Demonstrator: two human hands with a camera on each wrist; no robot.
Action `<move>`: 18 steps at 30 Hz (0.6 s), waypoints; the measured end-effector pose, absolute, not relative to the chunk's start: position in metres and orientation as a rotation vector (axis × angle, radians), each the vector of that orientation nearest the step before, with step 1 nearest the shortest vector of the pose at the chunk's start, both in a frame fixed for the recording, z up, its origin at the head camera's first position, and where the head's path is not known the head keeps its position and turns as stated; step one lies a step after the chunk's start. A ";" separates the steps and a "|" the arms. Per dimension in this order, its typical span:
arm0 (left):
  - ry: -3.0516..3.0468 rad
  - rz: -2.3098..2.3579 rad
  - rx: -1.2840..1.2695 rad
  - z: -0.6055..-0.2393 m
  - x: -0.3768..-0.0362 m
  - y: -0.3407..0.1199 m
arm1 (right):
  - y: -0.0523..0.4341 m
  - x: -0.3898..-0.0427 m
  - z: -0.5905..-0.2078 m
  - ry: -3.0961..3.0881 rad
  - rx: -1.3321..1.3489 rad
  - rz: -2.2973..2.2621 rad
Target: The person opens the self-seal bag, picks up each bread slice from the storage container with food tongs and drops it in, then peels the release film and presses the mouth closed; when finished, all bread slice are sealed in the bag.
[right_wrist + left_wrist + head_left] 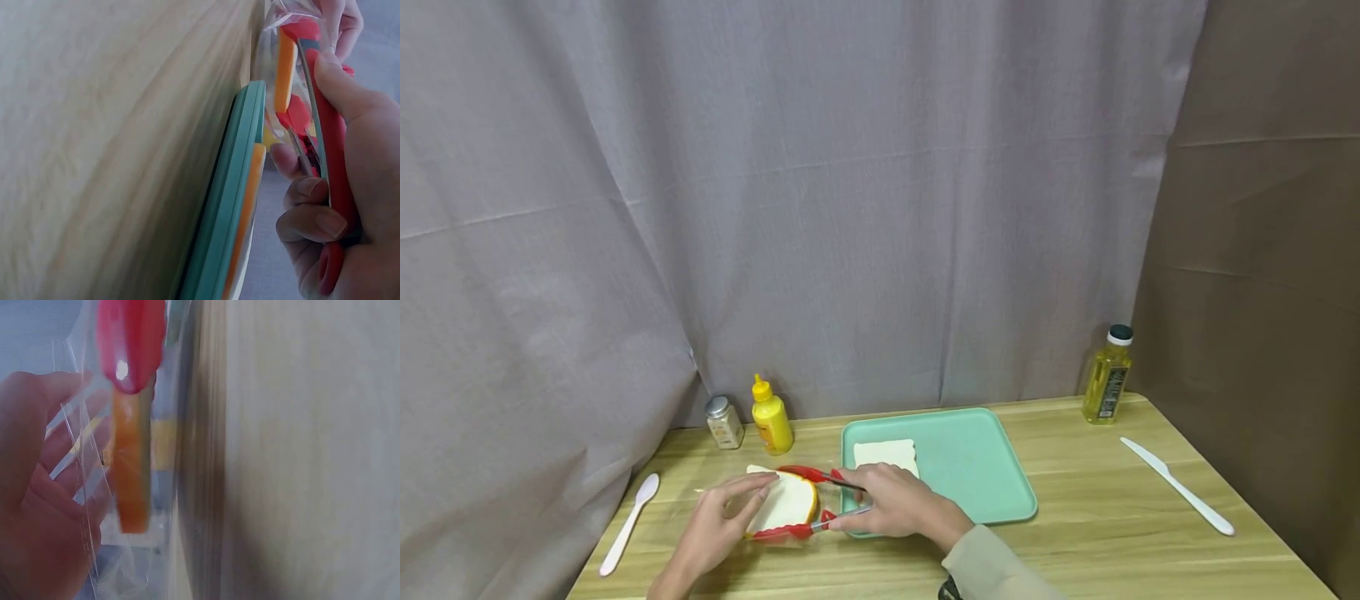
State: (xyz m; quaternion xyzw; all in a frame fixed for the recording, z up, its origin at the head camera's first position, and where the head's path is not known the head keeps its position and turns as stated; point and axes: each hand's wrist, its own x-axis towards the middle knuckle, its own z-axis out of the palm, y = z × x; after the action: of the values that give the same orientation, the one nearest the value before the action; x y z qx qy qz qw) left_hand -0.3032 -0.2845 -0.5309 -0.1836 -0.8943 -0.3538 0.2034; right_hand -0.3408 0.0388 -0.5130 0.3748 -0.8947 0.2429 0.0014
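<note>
My right hand (901, 502) grips red-handled tongs (334, 150), fingers and thumb wrapped round the handles. Between the red tips of the tongs sits a white bread slice (786, 502) with an orange-brown crust, held just above the table. A clear plastic bag (134, 572) surrounds the slice and the tips. At the slice's left side is my left hand (718, 518), its fingers loosely bent and spread against the bag. Some of those fingers show through the film in the left wrist view. Another bread slice (885, 452) lies on the green tray (981, 475), partly behind my right hand.
A white spoon (631, 523) lies at the left. Behind my left hand stand a shaker jar (726, 427) and a yellow squeeze bottle (772, 423). To the right are an oil bottle (1107, 379) and a white knife (1176, 485). Grey curtain (880, 200) hangs along the table's back.
</note>
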 end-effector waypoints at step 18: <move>-2.496 -1.032 -0.550 -0.530 -0.303 -0.281 | 0.009 -0.343 -0.515 -2.791 1.107 0.700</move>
State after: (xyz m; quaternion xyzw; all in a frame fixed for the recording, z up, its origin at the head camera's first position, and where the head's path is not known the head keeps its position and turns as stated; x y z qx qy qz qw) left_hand -0.3028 -0.2810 -0.5298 -0.1958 -0.8888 -0.3676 0.1915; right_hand -0.3433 0.0093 -0.5146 0.3589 -0.9049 0.2268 0.0290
